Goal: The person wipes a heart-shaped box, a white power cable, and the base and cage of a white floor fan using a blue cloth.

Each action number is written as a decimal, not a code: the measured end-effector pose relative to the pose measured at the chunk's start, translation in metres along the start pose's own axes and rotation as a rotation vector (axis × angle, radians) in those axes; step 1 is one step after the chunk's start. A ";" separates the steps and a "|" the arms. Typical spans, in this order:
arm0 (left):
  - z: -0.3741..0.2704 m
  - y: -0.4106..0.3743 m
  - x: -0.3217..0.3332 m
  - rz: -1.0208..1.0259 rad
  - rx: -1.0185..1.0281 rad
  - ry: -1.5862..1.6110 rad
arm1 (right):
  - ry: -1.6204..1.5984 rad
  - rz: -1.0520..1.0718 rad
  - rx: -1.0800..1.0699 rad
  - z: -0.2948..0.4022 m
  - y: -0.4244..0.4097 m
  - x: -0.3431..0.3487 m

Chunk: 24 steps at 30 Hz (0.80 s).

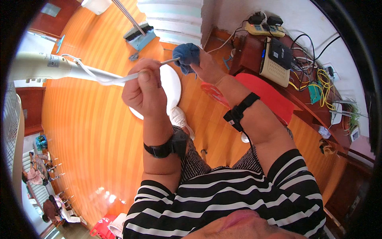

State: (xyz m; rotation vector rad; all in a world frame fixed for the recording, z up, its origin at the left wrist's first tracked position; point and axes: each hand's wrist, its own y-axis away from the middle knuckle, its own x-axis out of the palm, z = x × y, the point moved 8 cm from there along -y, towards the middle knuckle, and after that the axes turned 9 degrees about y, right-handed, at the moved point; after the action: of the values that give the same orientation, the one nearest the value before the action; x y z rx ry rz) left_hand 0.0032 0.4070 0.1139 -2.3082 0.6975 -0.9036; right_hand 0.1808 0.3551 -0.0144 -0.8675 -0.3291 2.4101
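My left hand (146, 89) pinches a white power cord (128, 77) between thumb and fingers. From the fan's housing (38, 67) the cord loops down to this hand, and a greyer length (170, 61) runs on to a blue cloth (186, 56). My right hand (209, 65) grips that bunched cloth around the cord; the cord's far part is hidden inside it. The pedestal fan stands at my left, with its pale pole (95, 74) leading down to a round white base (173, 85). My left hand and wrist cover part of the base.
At right, a dark red desk (249, 53) holds a router (276, 64), a power strip (265, 30) and tangled cables. A red seat (262, 95) stands beside it. Ahead are a broom and dustpan (143, 40). People (37, 173) sit at far left.
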 end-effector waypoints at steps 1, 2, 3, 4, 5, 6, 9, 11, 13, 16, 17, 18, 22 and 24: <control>-0.006 -0.003 0.001 0.016 0.037 0.038 | 0.010 0.017 0.045 -0.004 0.001 -0.001; -0.010 -0.005 0.003 0.031 0.074 0.077 | 0.020 0.034 0.091 -0.007 0.004 -0.001; -0.010 -0.004 0.004 0.028 0.092 0.022 | 0.026 0.053 0.138 -0.009 0.006 -0.001; -0.009 -0.002 0.006 0.025 0.110 -0.033 | -0.006 0.022 0.120 -0.008 0.003 -0.004; -0.008 0.001 0.008 0.022 0.128 -0.086 | -0.037 -0.009 0.103 -0.009 -0.004 -0.006; 0.002 0.002 0.009 0.049 0.087 -0.155 | -0.072 -0.040 0.090 -0.008 -0.007 -0.007; 0.024 0.011 0.007 0.126 -0.067 -0.357 | -0.067 -0.100 0.003 0.019 -0.025 -0.017; 0.024 0.010 0.019 0.245 0.046 -0.540 | -0.078 -0.128 -0.125 0.035 -0.030 -0.015; 0.024 0.010 0.018 0.180 0.147 -0.559 | -0.047 -0.176 -0.301 0.075 -0.034 -0.023; 0.009 0.007 0.019 0.047 0.134 -0.394 | -0.018 -0.247 -0.403 0.094 -0.039 -0.029; 0.005 0.006 0.021 0.038 0.146 -0.393 | 0.006 -0.255 -0.445 0.101 -0.040 -0.031; 0.001 0.004 0.023 0.029 0.161 -0.394 | 0.036 -0.259 -0.435 0.103 -0.040 -0.033; -0.010 0.003 0.023 0.038 0.145 -0.465 | 0.062 -0.186 -0.301 0.075 -0.037 -0.022; -0.014 0.004 0.025 0.055 0.144 -0.493 | 0.065 -0.176 -0.220 0.046 -0.033 -0.016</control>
State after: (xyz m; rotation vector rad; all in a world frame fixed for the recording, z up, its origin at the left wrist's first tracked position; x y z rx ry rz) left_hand 0.0085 0.3838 0.1308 -2.2408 0.4612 -0.3202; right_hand 0.1747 0.3712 0.0419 -0.9672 -0.6285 2.2070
